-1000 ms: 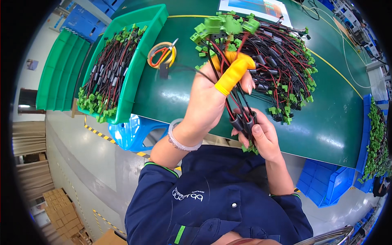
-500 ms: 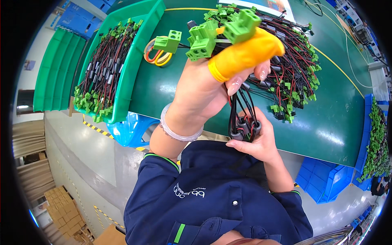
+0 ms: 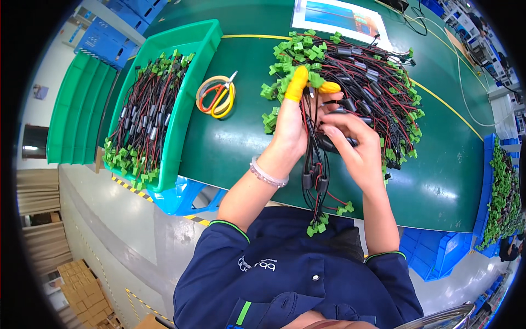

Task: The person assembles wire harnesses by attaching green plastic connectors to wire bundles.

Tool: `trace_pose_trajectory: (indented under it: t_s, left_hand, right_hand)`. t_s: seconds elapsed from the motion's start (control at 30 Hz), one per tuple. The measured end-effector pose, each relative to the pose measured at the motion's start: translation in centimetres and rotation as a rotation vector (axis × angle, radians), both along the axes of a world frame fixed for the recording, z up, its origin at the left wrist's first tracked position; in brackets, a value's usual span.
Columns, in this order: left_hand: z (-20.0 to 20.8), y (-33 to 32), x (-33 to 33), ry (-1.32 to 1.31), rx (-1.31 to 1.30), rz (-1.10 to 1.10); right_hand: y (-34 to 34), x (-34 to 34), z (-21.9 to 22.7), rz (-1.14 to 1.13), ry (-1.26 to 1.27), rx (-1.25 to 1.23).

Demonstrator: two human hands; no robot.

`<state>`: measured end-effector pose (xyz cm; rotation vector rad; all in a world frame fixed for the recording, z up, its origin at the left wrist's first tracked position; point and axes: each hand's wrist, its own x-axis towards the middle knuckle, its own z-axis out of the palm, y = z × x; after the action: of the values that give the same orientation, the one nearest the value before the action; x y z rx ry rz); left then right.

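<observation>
My left hand [image 3: 290, 123], with yellow finger cots on its thumb and one finger, is closed around a bunch of red-and-black cables [image 3: 312, 159]. The bunch hangs toward me past the table edge, with black cylinders partway down and green connectors [image 3: 318, 225] at its lower end. Close beside it, my right hand [image 3: 361, 153] has thumb and fingers bent together on cables at the near side of the pile; the exact grip is partly hidden. Under and beyond both hands spreads a large pile of such cables [image 3: 378, 93] with green connectors at its edges.
At left, a green bin [image 3: 183, 104] holds more cables. Scissors [image 3: 223, 101] with red and yellow handles lie by a tape roll [image 3: 200, 90]. A printed sheet [image 3: 307, 19] lies at the back. Blue bins [image 3: 433, 252] stand at right, below the table [image 3: 241, 159].
My left hand has gone from raised close to the camera down to the pile. The held bunch now hangs toward me. My right hand has left the black cylinders and moved up beside the left.
</observation>
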<state>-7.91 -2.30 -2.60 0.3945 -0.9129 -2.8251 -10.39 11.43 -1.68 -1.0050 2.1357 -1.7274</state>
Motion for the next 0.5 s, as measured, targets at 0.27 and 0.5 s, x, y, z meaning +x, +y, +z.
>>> trace_pose_trajectory:
  t_s: [0.27, 0.5]
  left_hand:
    - [-0.4, -0.3, 0.3, 0.117, -0.025, -0.014]
    - [-1.5, -0.3, 0.5, 0.117, -0.156, 0.026]
  right_hand:
    - [-2.5, -2.4, -1.7, 0.107, -0.531, -0.237]
    - [-2.8, -2.4, -2.2, 0.108, -0.553, -0.195]
